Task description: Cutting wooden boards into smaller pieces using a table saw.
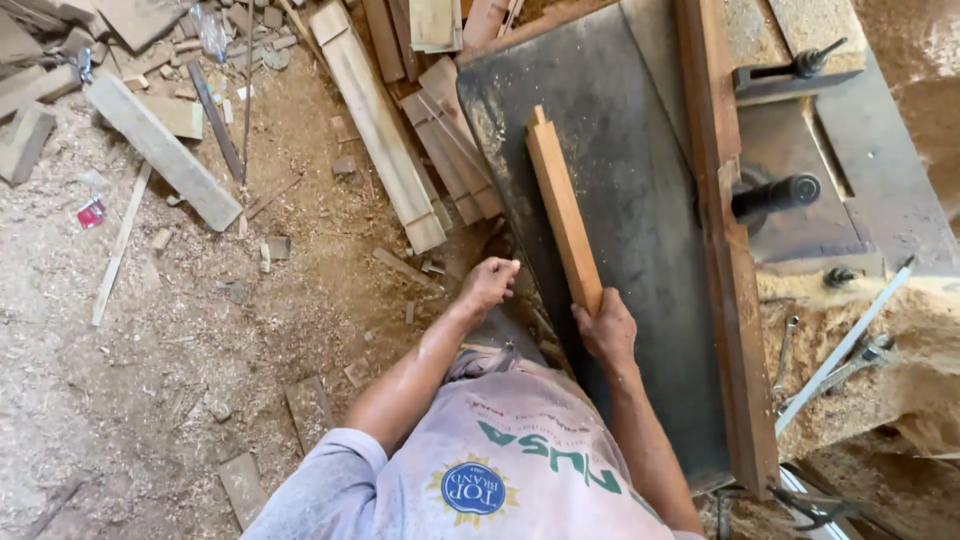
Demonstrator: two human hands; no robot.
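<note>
A long reddish wooden strip [563, 205] lies lengthwise on the dark metal machine table [650, 200], with a small notch at its far end. My right hand [606, 328] grips the near end of the strip. My left hand [489, 284] hovers at the table's left edge with its fingers curled; nothing shows in it. A long brown wooden fence [722, 250] runs along the right side of the table, a hand's width away from the strip.
A black handle [778, 194] sticks out beyond the fence. A wrench [784, 352] and a pale metal bar [846, 344] lie on sawdust at the right. Planks [378, 125] and offcuts [162, 150] litter the sawdust floor at the left.
</note>
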